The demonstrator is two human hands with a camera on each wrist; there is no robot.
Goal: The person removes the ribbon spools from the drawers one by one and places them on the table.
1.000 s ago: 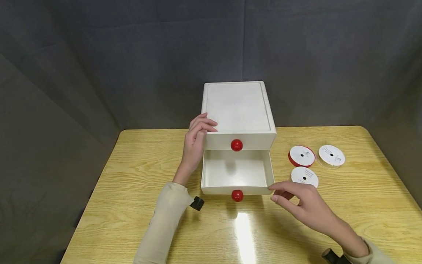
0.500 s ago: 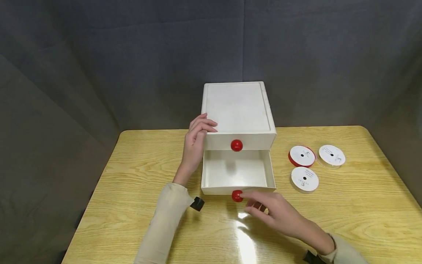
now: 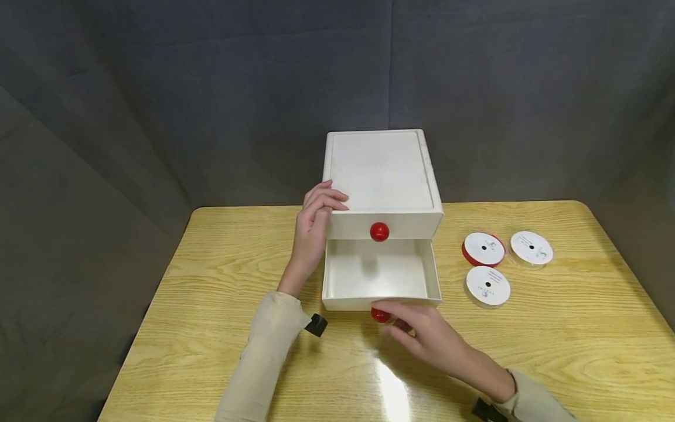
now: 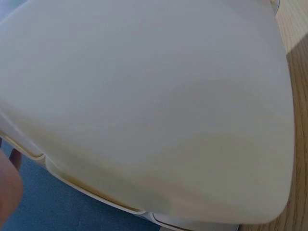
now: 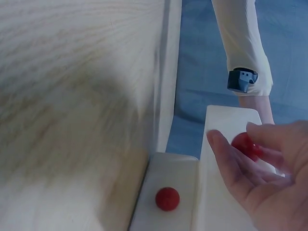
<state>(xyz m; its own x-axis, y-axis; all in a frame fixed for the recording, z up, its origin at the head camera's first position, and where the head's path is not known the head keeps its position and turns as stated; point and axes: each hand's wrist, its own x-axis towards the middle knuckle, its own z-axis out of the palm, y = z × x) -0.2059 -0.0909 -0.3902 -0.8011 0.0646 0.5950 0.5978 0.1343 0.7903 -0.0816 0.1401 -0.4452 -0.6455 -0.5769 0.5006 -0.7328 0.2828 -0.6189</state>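
Note:
A white two-drawer cabinet [image 3: 377,170] stands on the table with its lower drawer [image 3: 345,305] pulled out and nothing inside. The upper drawer, with a red round knob [image 3: 379,232], is closed. My left hand [image 3: 311,225] rests at the cabinet's left front corner, fingers lying over the top edge. In the left wrist view the cabinet's side wall [image 4: 159,101] fills most of the picture. My right hand [image 3: 424,334] is at the lower drawer's red knob [image 5: 246,145], forefinger over it and thumb below, with a gap showing beside the knob.
Three ribbon spools with white labels lie right of the cabinet: one with red ribbon [image 3: 483,249], one to its right [image 3: 531,248], one nearer [image 3: 487,286]. Dark cloth [image 3: 263,105] hangs behind the wooden table [image 3: 232,269].
My right hand has moved left along the drawer front, from its right corner to the lower knob. The left hand, the cabinet and the spools stay as they were.

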